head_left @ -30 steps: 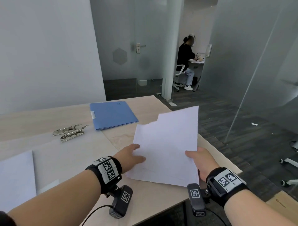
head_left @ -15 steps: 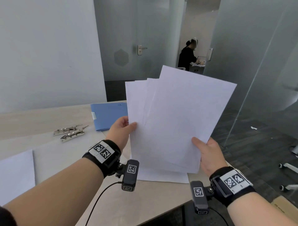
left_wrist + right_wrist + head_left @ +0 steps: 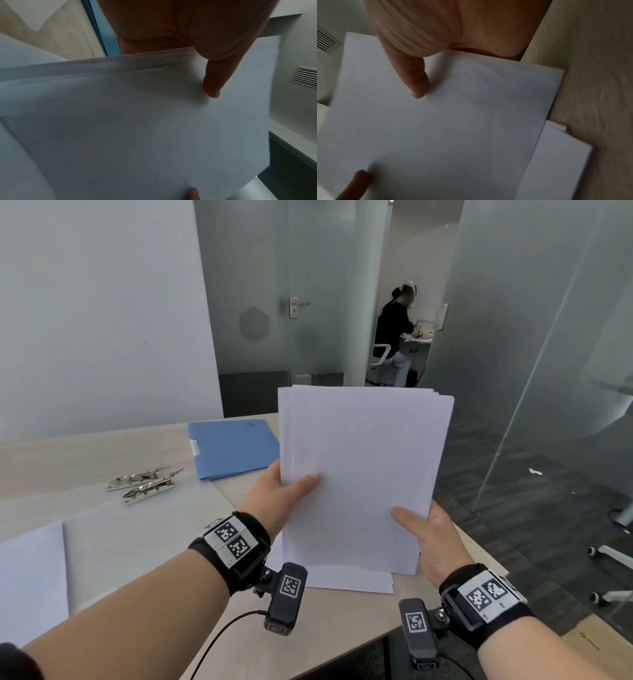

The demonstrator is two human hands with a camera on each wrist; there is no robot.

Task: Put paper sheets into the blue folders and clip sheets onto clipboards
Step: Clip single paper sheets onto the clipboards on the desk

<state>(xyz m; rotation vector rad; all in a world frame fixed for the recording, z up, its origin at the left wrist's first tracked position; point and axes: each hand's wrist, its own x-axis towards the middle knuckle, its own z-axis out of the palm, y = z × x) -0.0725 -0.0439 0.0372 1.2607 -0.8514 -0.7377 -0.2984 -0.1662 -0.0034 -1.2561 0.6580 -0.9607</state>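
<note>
Both hands hold a stack of white paper sheets (image 3: 363,474) upright above the table's right part. My left hand (image 3: 277,498) grips the stack's left edge, thumb on the front face. My right hand (image 3: 428,532) grips its lower right edge, thumb on the front too. The left wrist view shows the sheets (image 3: 145,121) under my left thumb (image 3: 212,83); the right wrist view shows the sheets (image 3: 436,128) under my right thumb (image 3: 414,81). A closed blue folder (image 3: 233,448) lies flat behind the stack. More sheets (image 3: 349,578) lie on the table under the held stack.
Two metal clips (image 3: 144,482) lie left of the folder. A white sheet (image 3: 30,580) lies at the near left on the wooden table (image 3: 68,457), whose right edge runs just past my right hand. A seated person (image 3: 394,337) is far off behind glass walls.
The sheets were lifted off the table and fanned out half a second ago; now they are squared into one neat upright stack, held lower, with my left hand further down its left edge.
</note>
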